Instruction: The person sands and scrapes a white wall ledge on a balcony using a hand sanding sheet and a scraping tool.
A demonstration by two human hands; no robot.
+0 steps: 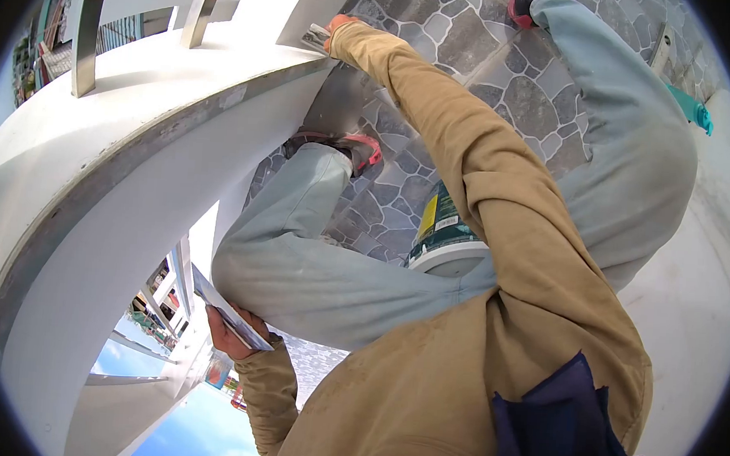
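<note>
At the top centre, my right hand [340, 27], at the end of a tan sleeve, is closed round a small flat metal blade [316, 37]. That blade lies close to the end of the white ledge [183, 66], by a white post. Lower left, my left hand [237, 335] grips a long flat metal trowel [230, 310], held beside my bent knee. A grey strip runs along the curved edge of the ledge.
A bucket [447, 246] with a white rim stands between my legs on the stone-patterned floor [468, 42]. Metal railing bars [203, 5] rise from the ledge. A green bottle [690, 110] lies at the right, near a pale wall.
</note>
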